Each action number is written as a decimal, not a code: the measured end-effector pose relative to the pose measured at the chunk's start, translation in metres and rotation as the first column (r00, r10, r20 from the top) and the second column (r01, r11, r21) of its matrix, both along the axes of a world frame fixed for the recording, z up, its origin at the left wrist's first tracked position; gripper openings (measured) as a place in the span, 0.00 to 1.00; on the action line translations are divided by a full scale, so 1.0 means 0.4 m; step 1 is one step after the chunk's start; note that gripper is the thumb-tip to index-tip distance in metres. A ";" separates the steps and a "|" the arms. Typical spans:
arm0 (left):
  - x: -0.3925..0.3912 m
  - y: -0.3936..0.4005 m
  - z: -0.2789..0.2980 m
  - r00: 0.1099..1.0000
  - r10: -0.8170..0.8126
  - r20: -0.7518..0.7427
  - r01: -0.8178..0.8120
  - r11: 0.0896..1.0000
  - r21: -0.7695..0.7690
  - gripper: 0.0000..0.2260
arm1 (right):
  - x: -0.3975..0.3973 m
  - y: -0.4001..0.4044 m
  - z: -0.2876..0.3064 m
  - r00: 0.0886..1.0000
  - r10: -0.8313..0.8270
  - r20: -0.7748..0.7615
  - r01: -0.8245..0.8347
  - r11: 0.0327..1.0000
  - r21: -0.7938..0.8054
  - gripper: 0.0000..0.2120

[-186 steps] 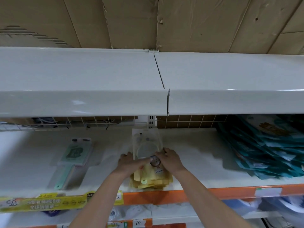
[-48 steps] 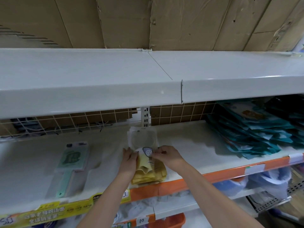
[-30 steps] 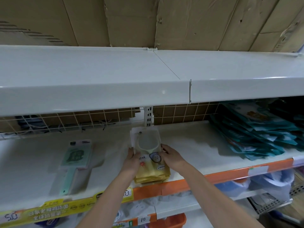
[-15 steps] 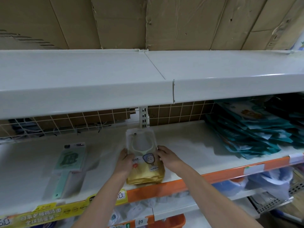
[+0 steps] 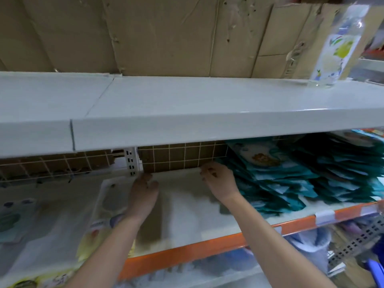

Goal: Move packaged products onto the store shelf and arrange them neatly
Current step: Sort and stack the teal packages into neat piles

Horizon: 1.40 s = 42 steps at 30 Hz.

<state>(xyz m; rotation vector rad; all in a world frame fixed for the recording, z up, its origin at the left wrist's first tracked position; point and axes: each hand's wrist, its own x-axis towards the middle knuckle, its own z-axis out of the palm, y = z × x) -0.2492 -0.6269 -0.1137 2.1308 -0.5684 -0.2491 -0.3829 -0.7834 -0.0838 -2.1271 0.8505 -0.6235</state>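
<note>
Teal packets (image 5: 291,183) are lying heaped at the right of the shelf (image 5: 187,204); the yellow stack (image 5: 104,215) is sitting left. The right hand (image 5: 220,181), fingers loosely curled, empty, is reaching toward the heap; left hand (image 5: 143,194) is flat, fingers together. Best to grip the heap's edge and square it.

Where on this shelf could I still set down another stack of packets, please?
The middle shelf is bare between the yellow packets under the left hand and the teal stack beside the right hand. The right end is crowded. The upper shelf is bare left of the bottle.
</note>
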 end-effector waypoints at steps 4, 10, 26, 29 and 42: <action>-0.124 -0.172 0.033 0.988 -0.059 -0.143 0.051 0.997 -0.058 0.14 | -0.127 -0.147 0.091 0.997 -0.072 -0.003 0.067 0.940 -0.335 0.10; -0.276 -0.406 0.109 0.939 -0.119 -0.322 0.029 0.961 -0.273 0.10 | -0.276 -0.389 0.144 0.965 -0.232 0.126 0.259 0.923 -0.286 0.09; -0.425 -0.694 0.103 0.810 -0.089 -0.580 0.011 0.991 -0.136 0.16 | -0.395 -0.697 0.045 0.958 -0.163 -0.236 0.239 0.908 0.343 0.27; -0.433 -0.703 0.104 0.812 -0.093 -0.576 0.011 0.989 -0.144 0.12 | -0.408 -0.714 0.050 0.962 -0.162 -0.219 0.239 0.886 0.397 0.25; -0.455 -0.717 0.101 0.818 -0.145 -0.556 0.017 0.973 -0.229 0.10 | -0.445 -0.703 0.048 0.986 -0.164 0.018 0.130 0.840 0.527 0.18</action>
